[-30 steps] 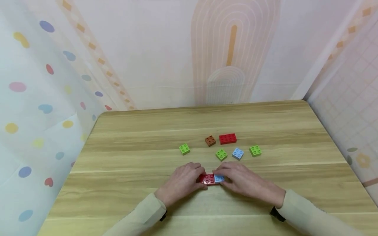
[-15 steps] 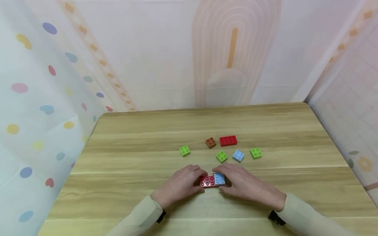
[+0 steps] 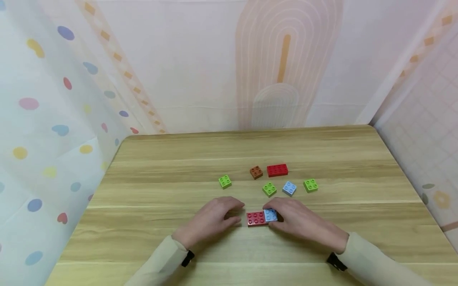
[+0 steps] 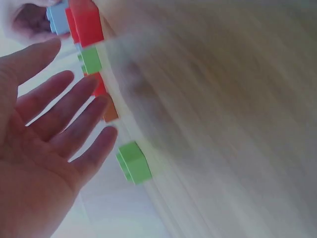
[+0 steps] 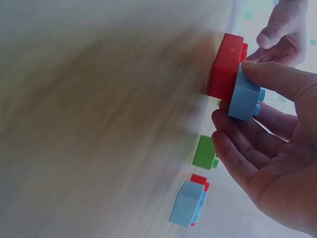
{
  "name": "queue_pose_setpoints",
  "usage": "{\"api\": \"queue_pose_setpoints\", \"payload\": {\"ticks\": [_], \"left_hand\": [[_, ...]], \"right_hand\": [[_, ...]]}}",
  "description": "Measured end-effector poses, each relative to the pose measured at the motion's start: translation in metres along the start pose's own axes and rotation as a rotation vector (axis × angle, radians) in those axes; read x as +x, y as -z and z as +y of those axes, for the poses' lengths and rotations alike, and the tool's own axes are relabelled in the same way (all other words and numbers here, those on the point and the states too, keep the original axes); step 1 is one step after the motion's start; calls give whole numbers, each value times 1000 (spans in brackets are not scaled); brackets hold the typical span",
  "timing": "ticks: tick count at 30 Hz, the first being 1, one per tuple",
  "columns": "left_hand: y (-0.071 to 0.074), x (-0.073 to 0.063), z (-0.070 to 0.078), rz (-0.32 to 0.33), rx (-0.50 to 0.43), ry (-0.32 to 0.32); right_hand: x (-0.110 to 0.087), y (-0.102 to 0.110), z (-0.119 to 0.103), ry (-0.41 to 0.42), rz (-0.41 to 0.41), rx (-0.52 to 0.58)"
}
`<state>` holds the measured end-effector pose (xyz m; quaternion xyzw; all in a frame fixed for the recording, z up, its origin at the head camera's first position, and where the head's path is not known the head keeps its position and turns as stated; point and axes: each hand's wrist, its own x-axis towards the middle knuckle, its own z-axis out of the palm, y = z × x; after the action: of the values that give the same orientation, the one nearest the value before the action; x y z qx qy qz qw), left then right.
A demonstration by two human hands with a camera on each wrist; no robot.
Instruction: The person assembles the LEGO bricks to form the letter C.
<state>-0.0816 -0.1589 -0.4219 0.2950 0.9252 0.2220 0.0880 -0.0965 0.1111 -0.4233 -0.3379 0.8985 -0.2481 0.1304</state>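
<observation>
A long red brick [image 3: 255, 219] lies on the table in front of me. On its right end sits a light blue square brick [image 3: 270, 215], which juts out past the red brick's end in the right wrist view. My right hand [image 3: 298, 217] pinches the blue brick [image 5: 245, 96] between thumb and fingers. Just left of the red brick, my left hand [image 3: 209, 219] is apart from it, fingers spread and holding nothing. Its palm and loosely extended fingers show in the left wrist view, below the red brick [image 4: 86, 22].
Beyond the hands lie loose bricks: a green one [image 3: 225, 181] at left, a brown one [image 3: 256, 172], another long red one [image 3: 277, 170], a middle green one [image 3: 269, 189], a light blue one [image 3: 289, 188] and a right green one [image 3: 310, 185]. Patterned cloth [image 3: 193, 79] hangs behind the wooden table [image 3: 161, 167].
My left hand has let go of the red brick and drawn back to the left. The right hand keeps hold of the blue brick, now sitting level on the red one.
</observation>
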Motion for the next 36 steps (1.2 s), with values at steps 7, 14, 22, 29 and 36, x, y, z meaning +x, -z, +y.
{"api": "queue_pose_setpoints", "payload": {"ticks": [7, 14, 22, 29, 36], "left_hand": [[10, 2, -16, 179, 60, -67], [19, 6, -31, 246, 42, -32], [24, 17, -46, 249, -13, 51], [25, 28, -52, 153, 7, 148], [24, 35, -53, 83, 25, 253]], "right_hand": [[-5, 1, 4, -4, 24, -23], [-7, 2, 5, -1, 16, -21], [-7, 1, 6, 12, 25, -26], [-6, 0, 6, 7, 18, -11], [-5, 0, 4, -1, 18, -8]]}}
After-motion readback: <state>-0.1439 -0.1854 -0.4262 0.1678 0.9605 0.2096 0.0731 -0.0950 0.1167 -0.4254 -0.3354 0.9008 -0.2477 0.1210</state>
